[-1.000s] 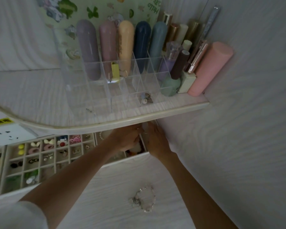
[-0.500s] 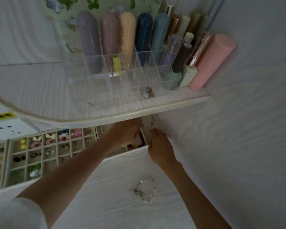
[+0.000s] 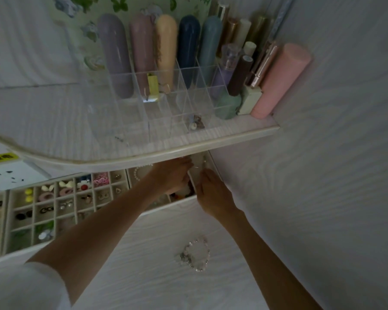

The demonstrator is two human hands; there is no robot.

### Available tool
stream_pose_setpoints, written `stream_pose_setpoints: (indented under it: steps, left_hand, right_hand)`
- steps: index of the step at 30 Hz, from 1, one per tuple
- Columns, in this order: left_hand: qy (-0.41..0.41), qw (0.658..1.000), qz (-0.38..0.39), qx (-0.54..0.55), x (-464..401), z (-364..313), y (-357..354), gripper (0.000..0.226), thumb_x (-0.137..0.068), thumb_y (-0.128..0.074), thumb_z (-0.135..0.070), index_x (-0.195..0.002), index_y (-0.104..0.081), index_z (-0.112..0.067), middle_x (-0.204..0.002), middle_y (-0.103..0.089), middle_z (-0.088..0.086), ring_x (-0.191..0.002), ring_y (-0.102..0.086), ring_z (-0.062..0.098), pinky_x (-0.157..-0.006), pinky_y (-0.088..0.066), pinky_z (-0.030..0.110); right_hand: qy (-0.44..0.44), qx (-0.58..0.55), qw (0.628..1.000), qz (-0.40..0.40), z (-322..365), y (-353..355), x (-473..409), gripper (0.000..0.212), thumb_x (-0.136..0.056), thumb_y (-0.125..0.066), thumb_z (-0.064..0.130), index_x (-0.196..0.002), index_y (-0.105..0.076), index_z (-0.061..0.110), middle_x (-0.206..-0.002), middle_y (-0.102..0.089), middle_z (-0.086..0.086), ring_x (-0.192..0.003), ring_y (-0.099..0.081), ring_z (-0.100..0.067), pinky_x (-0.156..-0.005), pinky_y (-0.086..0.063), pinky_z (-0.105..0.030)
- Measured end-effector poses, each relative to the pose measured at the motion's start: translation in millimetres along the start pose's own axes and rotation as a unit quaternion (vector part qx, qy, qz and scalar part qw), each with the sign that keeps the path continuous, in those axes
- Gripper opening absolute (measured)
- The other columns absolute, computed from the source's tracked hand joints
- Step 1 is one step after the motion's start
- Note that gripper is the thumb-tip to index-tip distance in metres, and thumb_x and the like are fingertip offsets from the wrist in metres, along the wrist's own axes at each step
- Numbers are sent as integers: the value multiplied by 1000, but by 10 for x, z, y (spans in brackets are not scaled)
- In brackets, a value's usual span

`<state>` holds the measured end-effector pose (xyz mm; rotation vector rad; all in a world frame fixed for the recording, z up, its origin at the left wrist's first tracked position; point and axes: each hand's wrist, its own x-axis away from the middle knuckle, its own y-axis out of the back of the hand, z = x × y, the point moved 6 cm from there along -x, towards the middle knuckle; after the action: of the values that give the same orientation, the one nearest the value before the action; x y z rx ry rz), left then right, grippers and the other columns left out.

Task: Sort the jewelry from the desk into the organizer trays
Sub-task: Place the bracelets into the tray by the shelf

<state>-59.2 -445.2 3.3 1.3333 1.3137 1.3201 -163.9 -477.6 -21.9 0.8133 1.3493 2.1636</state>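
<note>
A thin, pale piece of jewelry, too fine to identify, appears to be pinched between the fingertips of the left hand (image 3: 174,176) and drawn toward the right hand (image 3: 212,193); the fingers of both are curled, yet what exactly is gripped by the right one cannot be told, since the fingertips are turned away and shadowed by the shelf (image 3: 188,148) above. Both hands are held over the right-hand compartments of the organizer tray (image 3: 179,201), close to its right edge and just under the shelf's front edge.

The step in hand is judged to be the laying of this fine piece into a long compartment at the tray's right end, where a string of pearls (image 3: 137,173) is already seen beside the left wrist. The small square cells toward the tray's left are largely filled with earrings and charms.

One beaded bracelet (image 3: 196,253) is left on the desk (image 3: 143,276), lying alone near the middle of its surface, well apart from the tray's front edge and between the two forearms. Once the present piece is released and settled without tangling, the bracelet is expected to be fetched; a free hand will have to be drawn back toward the desk's near edge for that.
</note>
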Motion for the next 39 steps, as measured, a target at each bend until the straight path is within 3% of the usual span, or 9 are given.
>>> stream_pose_setpoints:
  steps: [3, 7, 13, 15, 17, 21, 25, 31, 39]
  left_hand:
    - [16, 997, -39, 68, 82, -34, 121, 44, -93, -42, -24, -137, -47, -22, -141, -48, -3, -126, -47, 19, -95, -40, 30]
    - [90, 978, -95, 161, 523, -111, 293, 27, -88, -51, -28, -110, -65, -30, -112, -66, -7, -102, -64, 17, -79, -49, 31]
    - [112, 958, 69, 254, 1123, -392, -240, 22, -91, -50, -34, -108, -64, -37, -108, -64, -20, -95, -62, 0, -80, -45, 16]
    - [112, 956, 105, 250, 1202, -467, -446, 28, -92, -51, -37, -119, -58, -37, -121, -59, -17, -109, -57, 4, -85, -43, 19]
    - [106, 956, 136, 239, 1245, -555, -593, 37, -94, -49, -40, -130, -51, -34, -133, -52, -12, -122, -49, 10, -94, -39, 24]
    - [101, 944, 132, 284, 1243, -649, -654, 39, -93, -52, -36, -132, -48, -31, -133, -50, -8, -122, -48, 11, -97, -40, 26]
    - [87, 947, 146, 271, 1209, -714, -667, 38, -89, -58, -34, -127, -53, -30, -127, -54, -7, -119, -49, 14, -95, -43, 29]
    - [122, 936, 24, 328, 1106, -551, -463, 12, -90, -54, -40, -98, -64, -38, -92, -66, -24, -89, -61, -6, -79, -49, 21]
    - [126, 921, -123, 348, 461, -202, 152, 11, -89, -60, -31, -96, -69, -31, -89, -71, -15, -83, -66, 1, -75, -53, 24]
  right_hand:
    - [-12, -68, 997, -29, 16, 174, 271, 45, -97, -34, 29, -139, -36, 14, -144, -39, -3, -133, -35, -15, -104, -34, -27]
    - [10, -70, 997, -24, 31, 242, 874, 36, -96, -42, 34, -132, -43, 29, -127, -52, 11, -114, -50, -5, -91, -40, -19]
    - [5, -33, 999, -31, -159, -244, 1375, 39, -81, -69, 25, -118, -57, 27, -108, -59, 5, -91, -60, -13, -69, -53, -21]
    - [-1, -22, 998, -54, -183, -349, 1427, 44, -70, -77, 25, -111, -60, 29, -101, -59, 5, -82, -60, -14, -60, -54, -22]
    - [-18, -22, 997, -77, -168, -370, 1466, 38, -70, -76, 27, -105, -63, 32, -97, -57, 5, -82, -57, -14, -60, -54, -24]
    - [-74, -104, 984, -125, -154, -306, 1491, 10, -79, -70, 24, -84, -61, 21, -88, -57, 1, -82, -57, -19, -64, -50, -29]
    - [-60, -128, 986, -92, -130, -323, 1477, 9, -90, -57, 25, -96, -62, 20, -97, -62, 5, -92, -57, -12, -74, -37, -15]
    - [-50, -142, 980, -127, -27, 88, 1379, 16, -95, -49, 33, -104, -61, 28, -97, -64, 14, -83, -55, 1, -68, -35, -4]
    - [-30, -150, 940, -304, 29, 662, 792, 11, -93, -53, 16, -98, -63, 18, -89, -67, 3, -74, -63, -13, -65, -52, -29]
